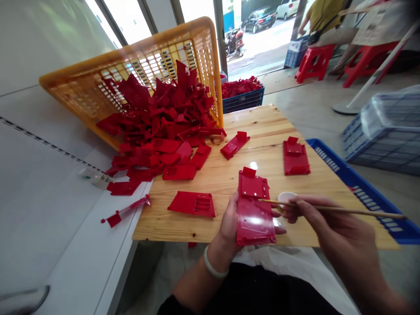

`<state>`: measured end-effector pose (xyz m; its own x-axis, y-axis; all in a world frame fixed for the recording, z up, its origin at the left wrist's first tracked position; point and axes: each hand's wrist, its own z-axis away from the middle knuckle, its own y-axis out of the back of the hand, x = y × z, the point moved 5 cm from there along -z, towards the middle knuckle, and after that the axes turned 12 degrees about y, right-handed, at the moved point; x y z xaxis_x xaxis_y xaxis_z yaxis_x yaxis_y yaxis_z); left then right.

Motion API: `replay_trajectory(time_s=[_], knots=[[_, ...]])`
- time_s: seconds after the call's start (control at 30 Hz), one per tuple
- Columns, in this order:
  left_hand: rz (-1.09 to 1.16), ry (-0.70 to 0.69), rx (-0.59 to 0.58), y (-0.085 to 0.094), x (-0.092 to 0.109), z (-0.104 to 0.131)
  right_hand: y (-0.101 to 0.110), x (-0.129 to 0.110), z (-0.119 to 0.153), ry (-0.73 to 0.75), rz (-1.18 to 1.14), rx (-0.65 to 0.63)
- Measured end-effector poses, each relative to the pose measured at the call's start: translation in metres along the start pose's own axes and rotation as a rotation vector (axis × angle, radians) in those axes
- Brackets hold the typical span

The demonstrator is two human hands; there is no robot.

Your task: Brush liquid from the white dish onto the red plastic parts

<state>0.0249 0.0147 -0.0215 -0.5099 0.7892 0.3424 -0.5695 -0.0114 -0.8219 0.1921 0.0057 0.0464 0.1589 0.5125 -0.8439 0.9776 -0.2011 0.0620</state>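
My left hand [229, 221] holds a red plastic panel [256, 216] from below, its fingers curled round to the right edge. The panel has a raised tab at the far end and small holes or studs. In my right hand [331, 223] is a thin wooden stick [352, 211], pinched like a pen. The stick's tip touches or hovers just over the panel's middle; I cannot tell which. A small white round cup [287, 197] stands behind my right fingertips, partly hidden by them.
A yellow crate [131, 57] lies tipped, spilling red parts [170, 109] onto the wooden table [229, 179]. Single panels lie at left [192, 204] and right [295, 158]. A blue basket [361, 192] stands beyond the right edge. A person [328, 17] sits farther back.
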Motion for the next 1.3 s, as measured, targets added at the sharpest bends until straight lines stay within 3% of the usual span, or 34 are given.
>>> replay_trajectory(time_s=[0.2,0.5,0.77,0.97,1.1,1.3], knots=[[-0.042,0.005,0.056,-0.005,-0.003,0.001,-0.004,0.009,0.004,0.03,-0.017,-0.017],[-0.094,0.04,-0.035,-0.001,-0.006,0.0,-0.006,0.014,0.007,0.021,0.007,-0.049],[-0.068,0.024,-0.011,0.0,-0.005,-0.003,-0.006,0.012,0.008,0.036,0.018,-0.077],[-0.084,0.012,0.016,-0.004,-0.006,-0.002,-0.008,0.008,0.009,0.094,0.041,-0.099],[-0.034,-0.041,0.078,0.007,-0.007,-0.003,-0.005,0.006,0.013,0.139,0.082,-0.109],[-0.082,-0.159,0.161,0.018,-0.012,-0.007,-0.01,-0.002,0.014,0.347,0.177,-0.172]])
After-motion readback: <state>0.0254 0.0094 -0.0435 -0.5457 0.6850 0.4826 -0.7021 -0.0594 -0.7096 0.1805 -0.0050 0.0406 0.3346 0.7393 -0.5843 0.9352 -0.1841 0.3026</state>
